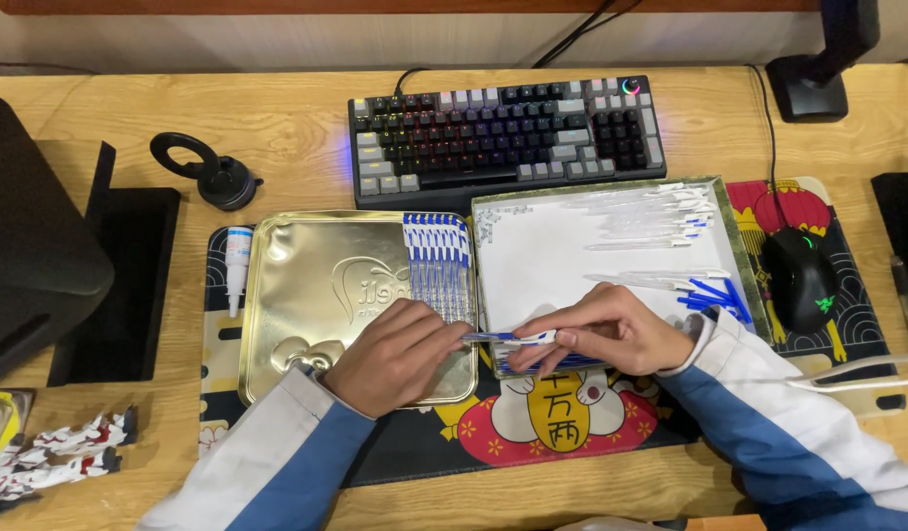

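Blue pen (508, 337) is held level between both hands over the seam where the 2 trays meet: left hand (400, 354) fingers together, pinching the tip end, right hand (606, 329) clamped on the white barrel end, likely so each hand grips 1 half. Just behind the left hand, a row of finished blue-and-white pens (437, 261) lies side by side in the gold tin lid (306, 295), while the white-lined tray (552, 256) keeps clear barrels (650, 211) and loose blue caps (714, 295) apart, probably for sorting. Farthest back: glue bottle (237, 265) at left, mouse (800, 278) at right, keyboard (503, 133) at the desk edge.
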